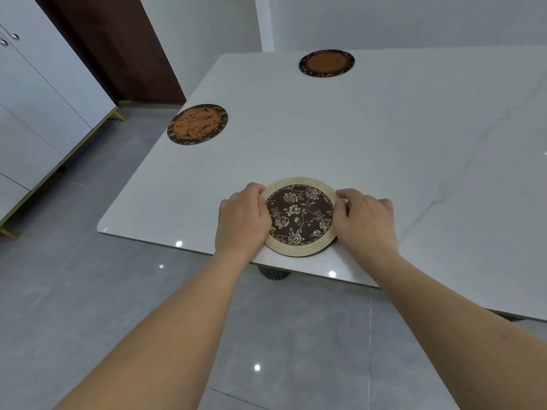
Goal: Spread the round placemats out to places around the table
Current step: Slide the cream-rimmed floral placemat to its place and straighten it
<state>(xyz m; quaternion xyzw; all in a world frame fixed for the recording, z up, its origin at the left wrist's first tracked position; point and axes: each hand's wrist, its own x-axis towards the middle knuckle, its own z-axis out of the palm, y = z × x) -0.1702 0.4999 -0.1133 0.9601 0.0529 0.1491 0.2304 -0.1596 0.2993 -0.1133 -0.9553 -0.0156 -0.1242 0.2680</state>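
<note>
Three round placemats on the table [384, 143]: left hand [241, 221] and right hand [365, 221] pinch the floral placemat [299, 217] by its edges; two orange placemats [197, 124] [326, 62] lie well apart.

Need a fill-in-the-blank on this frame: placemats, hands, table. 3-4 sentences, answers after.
1. The number of round placemats on the table is ____.
2. The left hand and right hand both grip the floral placemat, whose outer rim is coloured ____.
3. The far placemat has a plain centre coloured ____.
4. The placemat by the table's left edge is touched by ____ hands.

Answers: three; cream; orange; no
</note>
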